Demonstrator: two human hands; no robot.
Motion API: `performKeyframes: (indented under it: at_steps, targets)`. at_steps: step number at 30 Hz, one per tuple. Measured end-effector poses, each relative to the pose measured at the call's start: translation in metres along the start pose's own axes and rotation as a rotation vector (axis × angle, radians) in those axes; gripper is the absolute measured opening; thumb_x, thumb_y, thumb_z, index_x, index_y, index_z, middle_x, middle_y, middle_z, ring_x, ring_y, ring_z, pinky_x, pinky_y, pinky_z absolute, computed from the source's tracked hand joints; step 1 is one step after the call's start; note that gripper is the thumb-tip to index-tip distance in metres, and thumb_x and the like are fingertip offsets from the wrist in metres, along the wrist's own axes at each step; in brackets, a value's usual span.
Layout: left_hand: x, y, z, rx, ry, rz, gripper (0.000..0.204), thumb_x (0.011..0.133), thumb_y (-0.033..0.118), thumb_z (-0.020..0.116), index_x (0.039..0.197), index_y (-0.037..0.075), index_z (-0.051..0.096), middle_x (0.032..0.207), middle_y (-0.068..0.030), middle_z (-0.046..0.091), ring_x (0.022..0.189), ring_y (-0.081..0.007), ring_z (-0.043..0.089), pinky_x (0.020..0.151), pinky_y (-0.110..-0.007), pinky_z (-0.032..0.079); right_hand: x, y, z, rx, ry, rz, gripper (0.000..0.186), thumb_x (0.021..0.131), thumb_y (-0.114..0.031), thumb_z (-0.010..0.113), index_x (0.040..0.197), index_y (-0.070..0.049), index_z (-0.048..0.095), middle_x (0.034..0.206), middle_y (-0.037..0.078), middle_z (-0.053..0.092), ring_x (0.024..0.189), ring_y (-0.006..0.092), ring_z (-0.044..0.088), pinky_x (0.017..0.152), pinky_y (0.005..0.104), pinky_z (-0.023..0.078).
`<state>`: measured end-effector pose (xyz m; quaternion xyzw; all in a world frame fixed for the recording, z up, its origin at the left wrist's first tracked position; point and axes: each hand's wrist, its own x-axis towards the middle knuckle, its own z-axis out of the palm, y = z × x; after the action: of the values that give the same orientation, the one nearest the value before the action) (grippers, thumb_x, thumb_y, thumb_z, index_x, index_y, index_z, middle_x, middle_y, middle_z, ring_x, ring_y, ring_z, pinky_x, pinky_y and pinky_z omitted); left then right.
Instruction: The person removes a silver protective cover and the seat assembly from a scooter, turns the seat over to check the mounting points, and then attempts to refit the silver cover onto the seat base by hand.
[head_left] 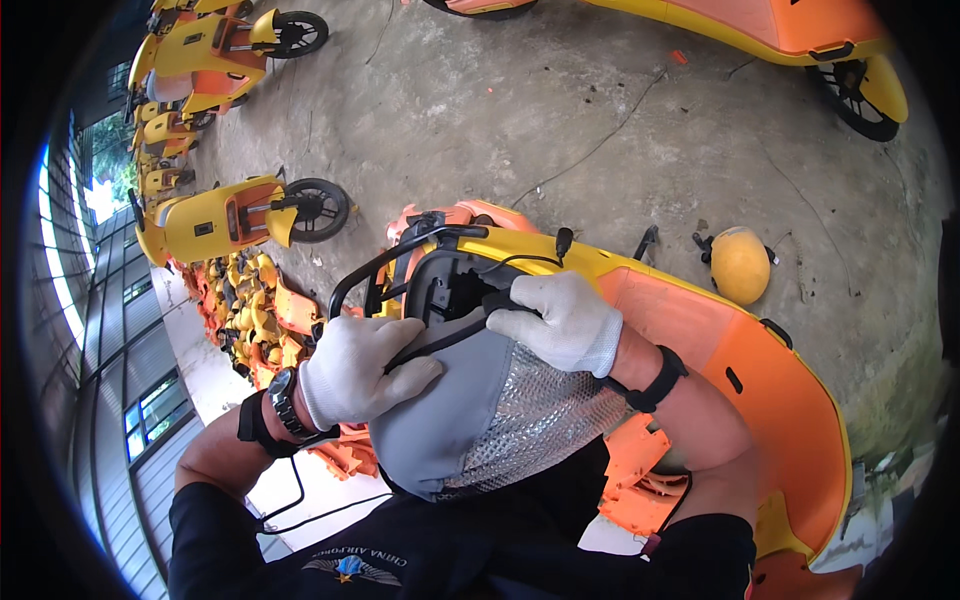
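Both my hands wear white knit gloves. My left hand (pixel 362 366) is closed round one end of a black strap (pixel 440 343), and my right hand (pixel 562 322) pinches its other end. Just below the strap bulges a grey fabric cover (pixel 435 400) with a shiny silver, bubble-textured panel (pixel 545 412), close against my body. Whether the strap is sewn to the cover, I cannot tell. Beyond my hands is the opened front of a yellow and orange scooter (pixel 690 310), with a dark hollow (pixel 462 290) and a black bent handlebar (pixel 365 275).
A rounded yellow shell like a helmet (pixel 740 266) lies on the concrete floor (pixel 480 110) to the right. Several other yellow scooters (pixel 215 222) stand at the left and far side. Loose yellow and orange panels (pixel 250 310) are heaped at left. A thin cable (pixel 600 145) crosses the floor.
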<state>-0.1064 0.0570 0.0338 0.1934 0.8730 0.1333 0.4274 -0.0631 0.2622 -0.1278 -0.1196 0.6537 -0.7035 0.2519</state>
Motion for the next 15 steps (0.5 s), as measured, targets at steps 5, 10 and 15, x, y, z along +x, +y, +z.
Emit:
performKeyframes:
  at_steps: [5, 10, 15]
  targets:
    - [0.014, 0.003, -0.01, -0.015, -0.117, 0.023, 0.036, 0.082, 0.035, 0.068, 0.078, 0.0, 0.066, 0.065, -0.0163, 0.061, 0.058, -0.0333, 0.063, 0.054, -0.039, 0.049, 0.01, 0.003, 0.009, -0.012, 0.113, -0.042, 0.035, 0.084, -0.03, 0.069, 0.065, -0.003, 0.056, 0.063, 0.018, 0.057, 0.06, 0.0365, 0.058, 0.056, 0.0424, 0.045]
    - [0.022, 0.006, -0.01, -0.019, -0.093, 0.015, 0.031, 0.083, 0.031, 0.067, 0.07, 0.002, 0.067, 0.058, -0.0134, 0.059, 0.054, -0.0315, 0.062, 0.052, -0.037, 0.049, 0.027, 0.011, 0.012, -0.057, -0.069, 0.017, 0.041, 0.09, -0.038, 0.058, 0.068, -0.003, 0.059, 0.065, 0.019, 0.059, 0.064, 0.0366, 0.061, 0.059, 0.0428, 0.048]
    - [0.022, 0.007, -0.005, 0.005, -0.023, 0.105, 0.028, 0.083, 0.024, 0.066, 0.066, 0.003, 0.065, 0.054, -0.0125, 0.056, 0.05, -0.0303, 0.06, 0.049, -0.036, 0.047, 0.033, 0.01, 0.011, -0.085, -0.16, 0.036, 0.046, 0.091, -0.044, 0.055, 0.072, -0.003, 0.062, 0.07, 0.02, 0.061, 0.07, 0.0388, 0.061, 0.066, 0.0424, 0.048]
